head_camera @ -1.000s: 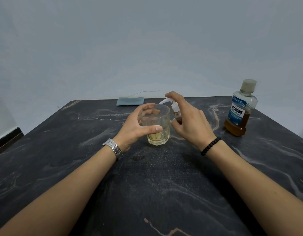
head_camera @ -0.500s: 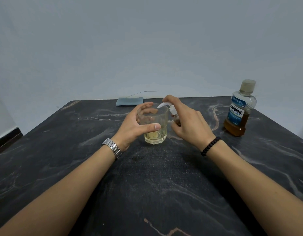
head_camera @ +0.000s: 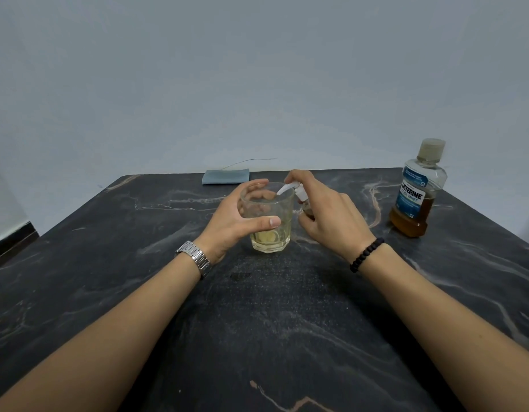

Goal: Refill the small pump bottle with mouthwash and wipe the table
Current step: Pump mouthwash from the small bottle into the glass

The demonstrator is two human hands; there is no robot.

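A clear glass [head_camera: 270,233] with a little pale yellow liquid stands mid-table. My left hand [head_camera: 236,221] grips it, thumb across the front and fingers behind. Just right of the glass, my right hand [head_camera: 331,215] holds the small pump bottle [head_camera: 302,197], mostly hidden by the fingers. Its white nozzle reaches over the glass rim, with my index finger on the pump head. A capped mouthwash bottle [head_camera: 418,191] with amber liquid in its lower part stands at the right. A folded grey-blue cloth [head_camera: 226,176] lies at the table's far edge.
The dark marbled table [head_camera: 257,322] runs up to a plain grey wall. A thin wire [head_camera: 251,161] shows behind the cloth. Dark floor trim [head_camera: 10,243] shows at the far left.
My right index finger and the pump head have gone down since a second ago, with the nozzle now lower over the rim. The left hand and the glass have stayed put.
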